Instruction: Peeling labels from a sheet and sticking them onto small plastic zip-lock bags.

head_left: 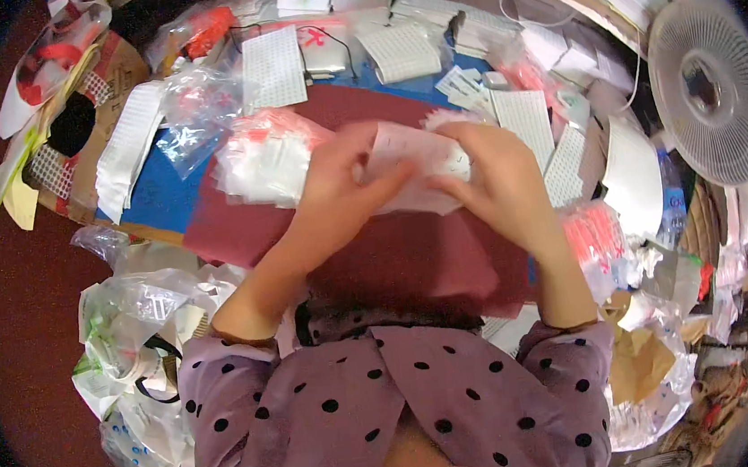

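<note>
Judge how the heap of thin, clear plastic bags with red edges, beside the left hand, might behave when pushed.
The heap of bags would probably slide apart, since its edges look uneven. The bags seem thin and filmy, so likely floppy and light. Their glossy shine suggests slipperiness.

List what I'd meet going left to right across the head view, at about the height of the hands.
White paper sheets, pile of clear bags, left hand, small translucent packet, right hand, curved white sheet, fan.

Cluttered workshop — plastic bags [264, 165]; paper sheets [274, 68]
</note>
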{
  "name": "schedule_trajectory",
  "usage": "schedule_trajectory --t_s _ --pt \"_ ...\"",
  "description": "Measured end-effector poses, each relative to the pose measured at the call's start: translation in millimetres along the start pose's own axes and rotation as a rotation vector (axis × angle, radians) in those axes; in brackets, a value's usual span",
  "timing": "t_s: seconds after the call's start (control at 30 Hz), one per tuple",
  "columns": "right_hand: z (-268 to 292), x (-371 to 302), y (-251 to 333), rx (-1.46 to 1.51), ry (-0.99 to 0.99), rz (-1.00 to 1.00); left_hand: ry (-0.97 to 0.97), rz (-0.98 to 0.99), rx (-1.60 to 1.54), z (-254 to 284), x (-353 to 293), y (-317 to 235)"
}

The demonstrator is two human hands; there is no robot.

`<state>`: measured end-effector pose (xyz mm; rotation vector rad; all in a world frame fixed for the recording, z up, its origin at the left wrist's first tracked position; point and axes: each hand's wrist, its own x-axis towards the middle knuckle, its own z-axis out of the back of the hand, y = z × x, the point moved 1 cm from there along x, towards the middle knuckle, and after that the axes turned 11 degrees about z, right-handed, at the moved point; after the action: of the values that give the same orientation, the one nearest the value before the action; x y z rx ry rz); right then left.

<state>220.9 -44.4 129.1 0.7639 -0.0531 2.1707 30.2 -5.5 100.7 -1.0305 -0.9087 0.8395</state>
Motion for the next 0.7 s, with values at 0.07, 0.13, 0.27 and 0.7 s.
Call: schedule_trajectory --t_s 0.07,0.13,0.27,0.7 --pt "7.7 -10.6 2.5 0.082 0.074 -0.118 -0.211 -0.088 0.113 -10.4 -3.4 -2.6" --pt "4.7 -24.8 -4.0 0.314 0.187 -0.204 -0.264 -0.23 0.187 -18.5 -3.8 -6.5" --pt "0.0 -49.9 -16.5 0.562 0.258 -0.29 0.244 0.413 -0.122 -28.5 -7.9 14.6" --pt "-43.4 -100.3 -48.7 0.67 -0.011 -0.675 0.263 0.519 -0.3 -64.9 -8.9 84.6"
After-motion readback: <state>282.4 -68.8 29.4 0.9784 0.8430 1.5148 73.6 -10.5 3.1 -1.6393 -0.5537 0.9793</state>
